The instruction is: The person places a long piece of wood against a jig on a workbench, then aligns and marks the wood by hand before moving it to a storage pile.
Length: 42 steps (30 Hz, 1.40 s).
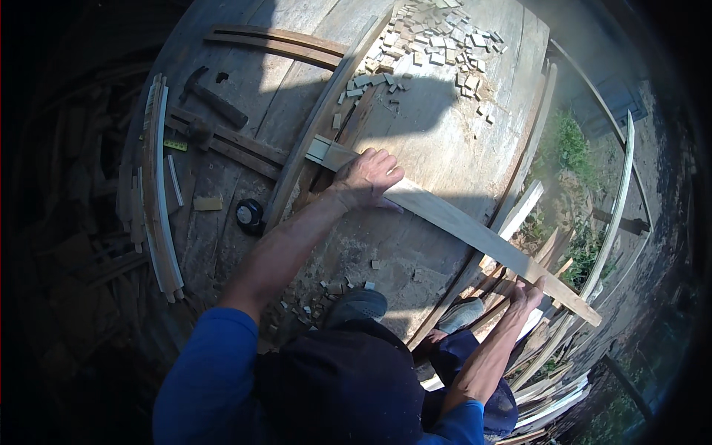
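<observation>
A long flat wooden board slants from the middle of the view down to the lower right. Near its far left end, my left hand is closed over it, fingers at the far edge and thumb toward the near edge. My right hand grips the board close to its right end, with part of the fingers hidden beneath. At the board's left end, a small pale wood piece lies by a long upright-edged beam.
A hammer, a black tape measure and slatted wood strips lie left of the beam. Many small wood offcuts are scattered at the far side. Long pale strips stand at far left; more timber is piled lower right.
</observation>
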Tool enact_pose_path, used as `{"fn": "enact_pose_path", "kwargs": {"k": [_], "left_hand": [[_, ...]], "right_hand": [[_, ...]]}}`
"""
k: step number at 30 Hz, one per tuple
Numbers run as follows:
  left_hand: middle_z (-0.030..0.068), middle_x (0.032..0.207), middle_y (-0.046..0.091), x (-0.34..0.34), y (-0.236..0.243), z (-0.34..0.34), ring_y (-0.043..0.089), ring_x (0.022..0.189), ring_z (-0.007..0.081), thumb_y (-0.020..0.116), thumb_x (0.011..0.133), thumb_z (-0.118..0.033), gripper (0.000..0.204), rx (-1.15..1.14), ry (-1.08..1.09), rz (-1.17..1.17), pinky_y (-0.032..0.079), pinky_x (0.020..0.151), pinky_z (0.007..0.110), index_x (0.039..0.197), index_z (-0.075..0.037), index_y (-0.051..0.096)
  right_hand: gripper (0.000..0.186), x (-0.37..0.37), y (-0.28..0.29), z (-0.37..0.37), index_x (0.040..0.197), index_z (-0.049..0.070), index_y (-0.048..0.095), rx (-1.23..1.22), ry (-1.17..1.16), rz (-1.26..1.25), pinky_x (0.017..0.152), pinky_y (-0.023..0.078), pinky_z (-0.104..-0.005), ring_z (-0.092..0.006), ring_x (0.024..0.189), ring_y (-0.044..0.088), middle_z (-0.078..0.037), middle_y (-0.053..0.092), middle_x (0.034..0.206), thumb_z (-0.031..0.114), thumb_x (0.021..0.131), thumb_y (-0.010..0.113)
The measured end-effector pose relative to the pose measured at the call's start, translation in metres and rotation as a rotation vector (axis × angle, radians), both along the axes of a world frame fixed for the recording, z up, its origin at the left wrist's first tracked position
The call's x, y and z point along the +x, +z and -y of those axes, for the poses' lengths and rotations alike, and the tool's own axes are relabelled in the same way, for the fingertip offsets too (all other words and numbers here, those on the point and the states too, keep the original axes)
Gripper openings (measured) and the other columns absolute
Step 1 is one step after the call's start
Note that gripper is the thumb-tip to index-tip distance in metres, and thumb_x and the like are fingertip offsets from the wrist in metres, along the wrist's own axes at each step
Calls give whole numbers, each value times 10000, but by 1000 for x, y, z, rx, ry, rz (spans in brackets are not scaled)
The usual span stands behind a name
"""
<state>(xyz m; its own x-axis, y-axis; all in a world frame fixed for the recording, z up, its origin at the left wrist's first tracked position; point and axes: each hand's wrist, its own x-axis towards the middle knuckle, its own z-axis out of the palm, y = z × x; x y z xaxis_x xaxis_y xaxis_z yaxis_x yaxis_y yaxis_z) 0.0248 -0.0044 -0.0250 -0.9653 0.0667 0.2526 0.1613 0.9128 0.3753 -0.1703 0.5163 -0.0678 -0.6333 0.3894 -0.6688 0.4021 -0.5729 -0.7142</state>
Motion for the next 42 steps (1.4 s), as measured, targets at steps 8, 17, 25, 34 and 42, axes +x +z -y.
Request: {"fn": "enact_pose_path", "kwargs": {"k": [8, 17, 25, 34, 42], "left_hand": [[85, 871, 541, -5, -6, 0, 555, 875, 287, 794, 604, -588, 638, 14, 9, -12, 435, 786, 417, 896, -70, 563], [90, 918, 550, -11, -8, 4, 555, 923, 293, 792, 625, -580, 643, 25, -1, -11, 432, 810, 418, 954, -71, 576], [85, 943, 550, -16, -6, 9, 552, 950, 278, 746, 663, -619, 661, -40, 7, -17, 436, 830, 417, 1000, -74, 586], [66, 952, 557, -25, 3, 12, 549, 971, 238, 688, 692, -692, 676, -147, 41, 65, 447, 845, 376, 986, -89, 605], [71, 917, 525, -39, 9, 14, 548, 934, 254, 719, 653, -681, 691, -113, 48, 58, 472, 821, 391, 982, -85, 602]], "right_hand": [[403, -6, 5, 7, 1336, 8, 546, 2, 21, -15, 1043, 471, -556, -365, 1217, 584, -188, 598, 1334, 279, 1039, 538], [403, -14, -2, -7, 1291, 17, 576, -19, 106, 3, 940, 555, -439, -340, 1133, 638, -164, 651, 1252, 315, 1021, 575], [427, -17, 5, 13, 1295, 51, 584, 1, 172, 24, 570, 469, -204, -249, 1000, 662, -117, 670, 1226, 379, 1023, 561], [415, -22, 11, 29, 1320, 41, 554, 16, 158, -35, 630, 506, -241, -270, 1062, 653, -130, 649, 1255, 347, 1040, 532], [413, -36, 2, 14, 1306, -8, 545, -5, 165, -117, 981, 531, -452, -343, 1164, 620, -171, 628, 1288, 316, 1051, 508]]}}
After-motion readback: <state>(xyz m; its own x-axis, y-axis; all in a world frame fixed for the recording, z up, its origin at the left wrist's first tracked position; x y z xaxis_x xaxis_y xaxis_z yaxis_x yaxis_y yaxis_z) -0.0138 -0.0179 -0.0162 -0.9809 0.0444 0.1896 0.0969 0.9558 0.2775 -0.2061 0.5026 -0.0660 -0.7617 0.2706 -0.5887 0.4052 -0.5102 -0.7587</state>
